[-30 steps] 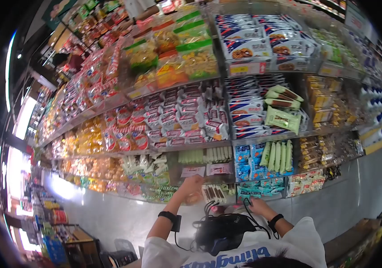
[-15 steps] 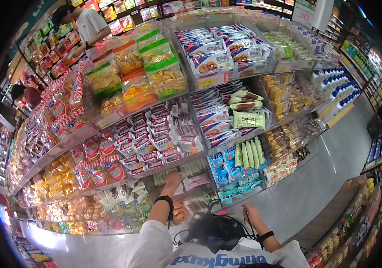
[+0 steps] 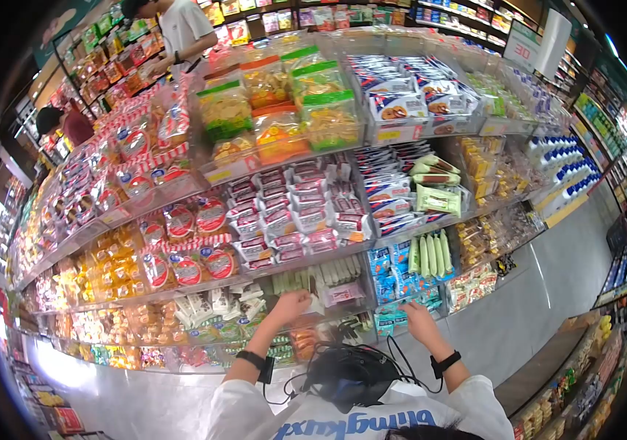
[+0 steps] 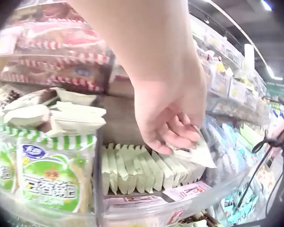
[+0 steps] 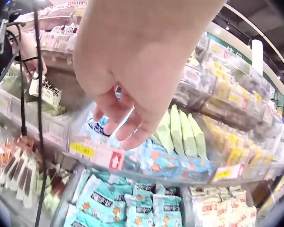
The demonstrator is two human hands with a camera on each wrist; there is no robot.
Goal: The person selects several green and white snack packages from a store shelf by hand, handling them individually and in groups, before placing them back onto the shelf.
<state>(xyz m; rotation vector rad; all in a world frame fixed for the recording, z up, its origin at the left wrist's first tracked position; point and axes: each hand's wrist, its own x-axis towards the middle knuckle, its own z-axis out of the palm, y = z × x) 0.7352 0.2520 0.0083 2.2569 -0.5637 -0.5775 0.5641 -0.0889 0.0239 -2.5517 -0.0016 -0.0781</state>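
Observation:
In the left wrist view my left hand pinches a pale wrapped snack packet by its edge, above a bin holding a row of upright pale green packets. Pink packets lie at that bin's front. My right hand, its fingers loosely bent, hangs in front of blue packets and light green sticks; nothing shows in its grasp. The head view has the left hand over the lower bin and the right hand beside the blue packets.
Tiered clear bins of wrapped snacks fill the front. Black cables hang beside the right hand, and a black bag rests against the body. Another person stands behind the display at upper left. Grey floor lies at right.
The left hand has lifted from among the lower bin's packets and now holds a pale packet. The right hand has risen toward the blue packets. The head view has shifted.

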